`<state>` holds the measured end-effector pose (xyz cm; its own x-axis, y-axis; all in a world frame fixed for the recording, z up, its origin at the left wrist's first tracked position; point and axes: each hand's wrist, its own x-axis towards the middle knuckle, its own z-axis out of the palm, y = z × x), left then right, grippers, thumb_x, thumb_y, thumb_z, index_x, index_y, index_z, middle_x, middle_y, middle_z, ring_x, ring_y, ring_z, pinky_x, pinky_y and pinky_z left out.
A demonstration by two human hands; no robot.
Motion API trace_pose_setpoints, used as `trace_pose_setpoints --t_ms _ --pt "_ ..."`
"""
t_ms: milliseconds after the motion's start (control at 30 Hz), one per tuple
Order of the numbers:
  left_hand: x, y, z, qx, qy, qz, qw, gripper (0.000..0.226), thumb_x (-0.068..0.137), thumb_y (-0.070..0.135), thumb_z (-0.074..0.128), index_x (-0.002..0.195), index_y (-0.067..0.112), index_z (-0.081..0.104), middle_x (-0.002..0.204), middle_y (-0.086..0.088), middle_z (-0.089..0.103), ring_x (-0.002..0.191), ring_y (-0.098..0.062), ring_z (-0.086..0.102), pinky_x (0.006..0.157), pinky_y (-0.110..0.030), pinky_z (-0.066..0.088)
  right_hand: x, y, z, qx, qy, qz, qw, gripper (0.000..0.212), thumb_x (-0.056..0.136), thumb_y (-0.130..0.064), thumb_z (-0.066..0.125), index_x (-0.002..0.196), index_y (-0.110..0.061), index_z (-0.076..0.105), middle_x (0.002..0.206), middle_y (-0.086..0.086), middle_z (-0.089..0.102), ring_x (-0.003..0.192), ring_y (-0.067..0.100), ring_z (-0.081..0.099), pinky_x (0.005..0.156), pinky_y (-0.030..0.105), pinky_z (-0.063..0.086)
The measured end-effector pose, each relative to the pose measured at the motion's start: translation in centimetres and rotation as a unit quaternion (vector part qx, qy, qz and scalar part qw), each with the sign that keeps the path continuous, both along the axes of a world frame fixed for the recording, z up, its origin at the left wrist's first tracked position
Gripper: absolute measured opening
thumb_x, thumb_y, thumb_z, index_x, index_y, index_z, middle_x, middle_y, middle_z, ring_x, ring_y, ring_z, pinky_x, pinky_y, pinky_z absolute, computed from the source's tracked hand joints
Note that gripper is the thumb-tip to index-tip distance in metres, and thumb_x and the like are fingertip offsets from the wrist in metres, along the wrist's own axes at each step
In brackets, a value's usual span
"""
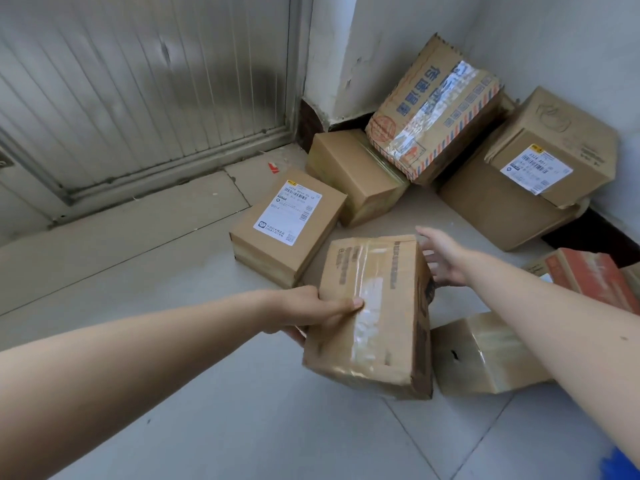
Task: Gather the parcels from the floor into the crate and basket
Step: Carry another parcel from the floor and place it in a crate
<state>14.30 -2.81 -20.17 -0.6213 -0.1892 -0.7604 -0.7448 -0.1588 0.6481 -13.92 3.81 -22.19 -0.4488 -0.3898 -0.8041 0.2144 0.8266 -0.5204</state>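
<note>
Across the tiled floor (173, 271), parcels crowd the far right corner, so the pile is probably where they were dropped off. A big box (495, 209) lies against the right wall and carries a label box (554, 157) on its top. Left of these, a striped parcel (440, 109) leans tilted on a plain box (356, 174), propped by the wall behind. A flat box (287, 226) lies nearer, label up, just beside the plain one. At the near right lie a taped box (485, 355) and, past the right arm, a red box (595, 275).

The held box (374, 317) is raised off the floor and tilted. The left hand (311, 310) grips its left edge, thumb on top and fingers underneath, a hold that suits a light carton. The right hand (446, 254) is released, fingers spread, by the box's far right corner, likely to steady it; contact cannot be told. Neither crate nor basket is in view, so most of the gathering seems still to do.
</note>
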Motion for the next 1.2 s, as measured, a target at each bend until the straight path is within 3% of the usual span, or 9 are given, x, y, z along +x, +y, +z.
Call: trace_pose_setpoints --t_ms 100,233,367,567,733,833,967,1067,1200 --pt "-0.3 -0.8 -0.5 0.078 0.051 0.102 0.99 0.049 0.094 0.053 0.051 0.123 0.014 0.054 0.111 -0.011 0.068 0.09 -0.027 0.072 0.08 -0.037 0.06 1.6 -1.5 -1.2 -0.06 0.065 -0.107 0.99 0.044 0.097 -0.045 0.048 0.105 -0.004 0.06 0.1 0.013 0.057 0.087 0.028 0.059 0.071 0.034 0.044" --pt "-1.2 -1.7 -1.3 0.082 0.09 0.207 0.971 0.036 0.103 0.03 0.046 0.129 0.006 0.05 0.099 -0.011 0.067 0.076 -0.021 0.071 0.084 -0.036 0.059 2.0 -3.1 -1.2 -0.022 0.245 -0.145 0.958 0.039 0.098 -0.034 0.044 0.113 -0.003 0.061 0.118 0.012 0.062 0.108 0.03 0.058 0.092 0.035 0.043" --pt "-1.3 -2.3 -2.2 0.102 0.151 0.265 0.947 0.033 0.102 0.005 0.043 0.135 0.006 0.049 0.092 -0.005 0.071 0.075 -0.012 0.071 0.077 -0.025 0.06 1.4 -4.7 -0.8 0.041 0.254 -0.11 0.96 0.05 0.101 -0.034 0.038 0.139 -0.003 0.047 0.143 0.016 0.05 0.13 0.034 0.049 0.104 0.036 0.039" --pt "-1.7 -2.2 -2.3 0.025 0.186 0.306 0.933 0.045 0.089 -0.019 0.047 0.127 0.004 0.058 0.1 -0.004 0.071 0.085 -0.011 0.071 0.074 -0.018 0.058 1.8 -5.2 -0.3 0.037 0.218 -0.146 0.964 0.046 0.101 -0.032 0.037 0.137 -0.005 0.05 0.141 0.014 0.052 0.128 0.033 0.051 0.104 0.037 0.04" --pt "-1.7 -2.9 -2.5 -0.018 0.2 0.368 0.908 0.047 0.089 -0.008 0.058 0.133 0.006 0.052 0.117 -0.009 0.069 0.108 -0.018 0.067 0.096 -0.03 0.052 2.2 -5.6 -0.6 0.018 0.139 -0.173 0.975 0.021 0.098 -0.026 0.035 0.096 -0.013 0.052 0.095 0.006 0.056 0.079 0.026 0.058 0.068 0.029 0.044" --pt "-1.5 -4.3 -2.6 -0.012 0.154 0.329 0.932 0.042 0.097 0.011 0.054 0.138 0.018 0.048 0.127 -0.009 0.063 0.099 -0.013 0.066 0.082 -0.031 0.057 3.1 -5.5 -0.7 -0.001 0.078 -0.171 0.982 0.032 0.099 -0.036 0.03 0.073 -0.018 0.036 0.061 -0.002 0.043 0.037 0.015 0.042 0.04 0.015 0.035" --pt "-0.7 -5.2 -2.0 0.072 0.019 0.23 0.97 0.091 0.072 0.081 0.052 0.144 0.027 0.035 0.135 0.0 0.057 0.121 -0.027 0.057 0.102 -0.052 0.045 3.9 -5.3 -0.6 -0.096 -0.061 -0.152 0.982 0.047 0.091 -0.056 0.046 0.095 -0.01 0.057 0.077 0.004 0.058 0.066 0.019 0.056 0.061 0.025 0.045" --pt "-0.3 -5.8 -1.3 0.063 -0.026 0.263 0.962 0.137 0.028 0.093 0.062 0.145 0.028 0.03 0.125 -0.007 0.063 0.111 -0.032 0.063 0.095 -0.053 0.05 4.4 -5.2 -0.2 -0.158 -0.116 -0.086 0.977 0.051 0.086 -0.048 0.057 0.116 -0.007 0.059 0.11 0.01 0.059 0.092 0.025 0.059 0.078 0.035 0.047" --pt "-0.2 -7.0 -0.8 0.007 -0.015 0.357 0.934 0.085 0.066 0.08 0.062 0.122 0.016 0.056 0.103 -0.003 0.072 0.091 -0.023 0.071 0.078 -0.039 0.056 4.7 -5.0 0.2 -0.211 -0.17 -0.04 0.962 0.032 0.096 -0.038 0.051 0.106 -0.013 0.069 0.096 0.006 0.071 0.084 0.021 0.067 0.08 0.033 0.053"
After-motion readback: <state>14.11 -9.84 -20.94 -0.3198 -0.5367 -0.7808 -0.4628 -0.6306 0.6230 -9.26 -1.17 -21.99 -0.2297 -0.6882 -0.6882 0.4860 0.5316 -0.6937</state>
